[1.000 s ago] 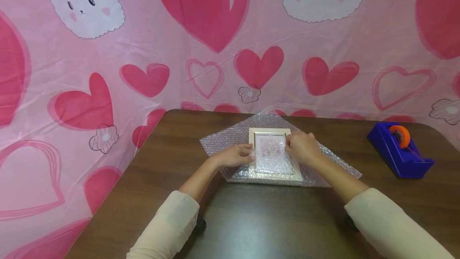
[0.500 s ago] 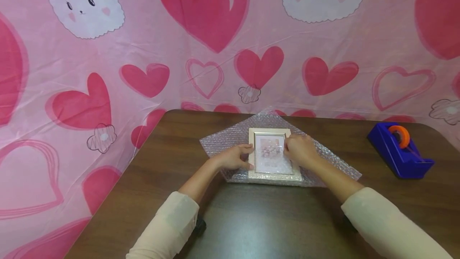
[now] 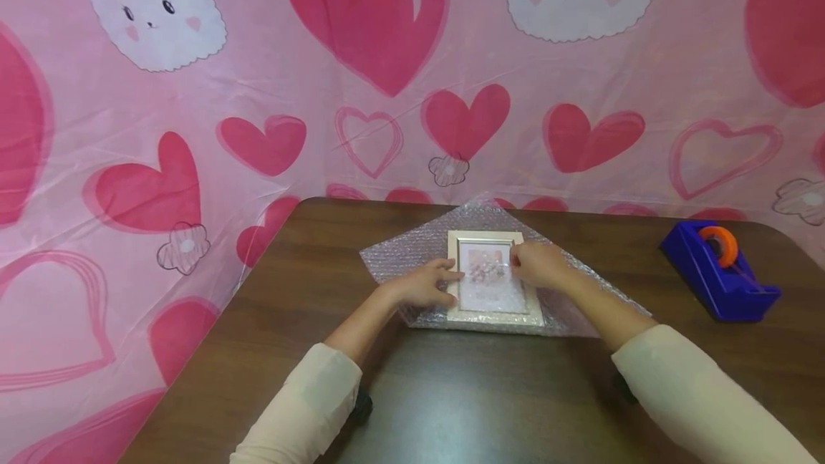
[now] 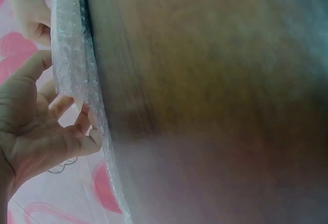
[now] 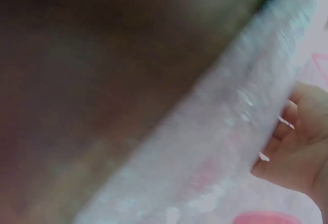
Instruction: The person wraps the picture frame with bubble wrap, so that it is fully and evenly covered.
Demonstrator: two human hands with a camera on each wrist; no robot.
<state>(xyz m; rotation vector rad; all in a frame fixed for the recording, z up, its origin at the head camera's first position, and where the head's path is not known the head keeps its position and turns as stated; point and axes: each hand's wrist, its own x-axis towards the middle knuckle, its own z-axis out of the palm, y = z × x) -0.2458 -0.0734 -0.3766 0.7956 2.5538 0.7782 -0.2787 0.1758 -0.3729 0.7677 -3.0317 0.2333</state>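
A cream picture frame (image 3: 480, 235) with a gold inner edge and a pink print lies face up on a sheet of bubble wrap (image 3: 402, 253). One fold of the wrap covers its lower part. At the frame's left side, my left hand (image 3: 422, 286) touches the edge with spread fingertips; the left wrist view shows the same hand (image 4: 31, 126) beside the layered wrap (image 4: 69, 55). My right hand (image 3: 540, 266) has curled fingers at the frame's right side and pinches the wrap. In the right wrist view, that hand (image 5: 302, 142) is partly behind blurred wrap (image 5: 230, 116).
A blue tape dispenser (image 3: 715, 281) with an orange core (image 3: 727, 245) stands at the right of the brown wooden table (image 3: 451, 392). Behind the table hangs a pink cloth (image 3: 380, 192) printed with hearts and rabbits.
The wrap over the print has shifted and the picture shows more plainly than a second ago. My right hand has moved slightly down; my left fingers have shifted a little along the frame's edge.
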